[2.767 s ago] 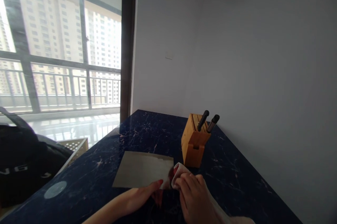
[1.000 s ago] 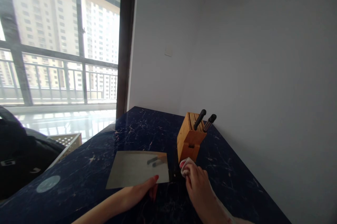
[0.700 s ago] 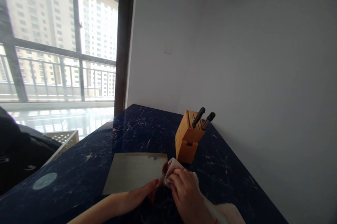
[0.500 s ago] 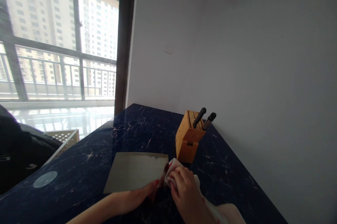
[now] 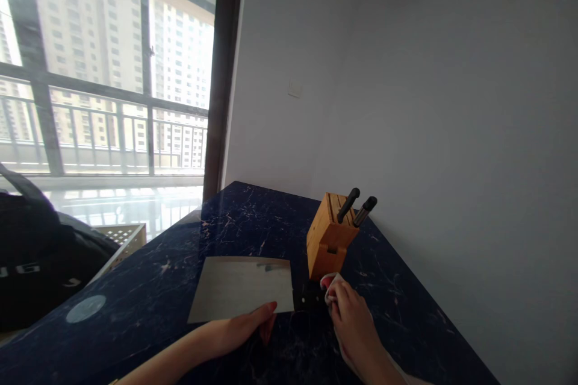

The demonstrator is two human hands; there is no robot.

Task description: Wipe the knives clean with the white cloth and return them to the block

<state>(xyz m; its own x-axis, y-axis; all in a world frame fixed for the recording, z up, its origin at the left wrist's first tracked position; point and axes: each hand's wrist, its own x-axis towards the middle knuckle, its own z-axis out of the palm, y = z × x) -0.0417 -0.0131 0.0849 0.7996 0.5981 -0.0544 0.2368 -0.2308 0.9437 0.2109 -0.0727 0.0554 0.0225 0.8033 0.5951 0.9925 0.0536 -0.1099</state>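
Note:
A cleaver with a broad pale blade [image 5: 241, 288] and a riveted black handle [image 5: 307, 299] is in front of me, the handle pointing right. My left hand [image 5: 253, 325] grips the near edge of the blade close to the handle, thumb on top and fingers beneath. My right hand [image 5: 352, 316] is closed around a white and red cloth [image 5: 331, 281] at the far end of the handle. The cloth hides that end. Just behind the handle stands a wooden knife block [image 5: 327, 240] with two black-handled knives in its slots.
Everything is at a dark blue marbled table [image 5: 253, 216] that meets a grey wall [image 5: 428, 132] on the right. A pale round patch [image 5: 85, 309] shows on the table at left. Beyond its left edge are a black bag [image 5: 40, 246] and a lattice-topped piece [image 5: 124, 234].
My right hand and the cloth have shifted right along the handle, so the black handle now shows. My left hand keeps its grip on the blade. The view has turned slightly left.

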